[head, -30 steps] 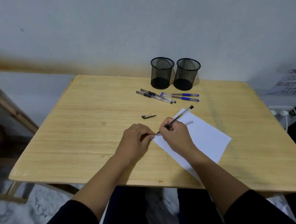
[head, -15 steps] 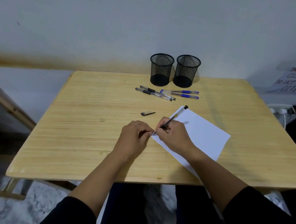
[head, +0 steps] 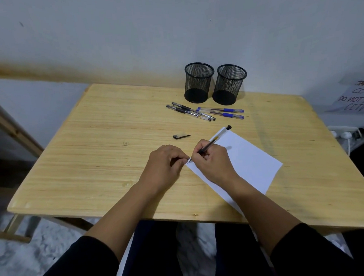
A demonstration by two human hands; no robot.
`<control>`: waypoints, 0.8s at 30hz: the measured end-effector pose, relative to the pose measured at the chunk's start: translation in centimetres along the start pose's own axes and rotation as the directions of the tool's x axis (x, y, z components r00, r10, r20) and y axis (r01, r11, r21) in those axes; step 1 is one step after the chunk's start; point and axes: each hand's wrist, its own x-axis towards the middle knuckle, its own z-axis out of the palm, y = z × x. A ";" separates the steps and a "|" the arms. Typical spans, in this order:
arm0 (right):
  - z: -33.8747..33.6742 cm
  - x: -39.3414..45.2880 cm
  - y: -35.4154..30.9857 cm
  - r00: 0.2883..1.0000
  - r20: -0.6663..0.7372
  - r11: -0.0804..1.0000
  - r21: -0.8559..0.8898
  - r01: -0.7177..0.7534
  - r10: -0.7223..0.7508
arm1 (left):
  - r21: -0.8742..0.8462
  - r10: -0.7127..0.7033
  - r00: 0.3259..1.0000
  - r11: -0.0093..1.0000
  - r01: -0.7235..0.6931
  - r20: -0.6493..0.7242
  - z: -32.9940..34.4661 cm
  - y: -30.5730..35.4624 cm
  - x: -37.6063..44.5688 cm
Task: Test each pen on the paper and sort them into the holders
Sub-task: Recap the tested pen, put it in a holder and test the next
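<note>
The right hand (head: 213, 161) grips a black pen (head: 214, 141) in a writing hold, tip down on the near-left corner of the white paper (head: 250, 163); the barrel slants up and away from the knuckles. The left hand (head: 164, 167) lies just left of the pen tip with fingers curled, fingertips pinning the paper corner (whether they pinch the sheet or only press it cannot be told). A black pen cap (head: 181, 136) lies on the wooden table (head: 93, 159) just beyond the left hand. Farther beyond both hands lie two black pens (head: 190, 112) and two blue pens (head: 222, 113), side by side. Behind these stand the left holder (head: 199, 82) and right holder (head: 230, 83), black mesh, upright, nearly touching.
</note>
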 end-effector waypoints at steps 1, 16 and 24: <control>0.0 0.0 0.0 1.000 -0.006 1.000 -0.008 0.001 -0.001 | 0.000 -0.002 1.000 1.000 0.002 0.002 0.0 0.0 0.0; 0.1 0.1 0.0 0.999 -0.050 1.000 -0.028 0.007 -0.008 | 0.007 -0.010 1.000 1.000 0.010 0.006 0.2 -0.3 0.2; 0.2 0.0 0.1 0.998 -0.069 0.999 -0.042 0.013 -0.016 | 0.025 -0.010 1.000 1.000 0.009 0.012 0.1 -0.3 0.2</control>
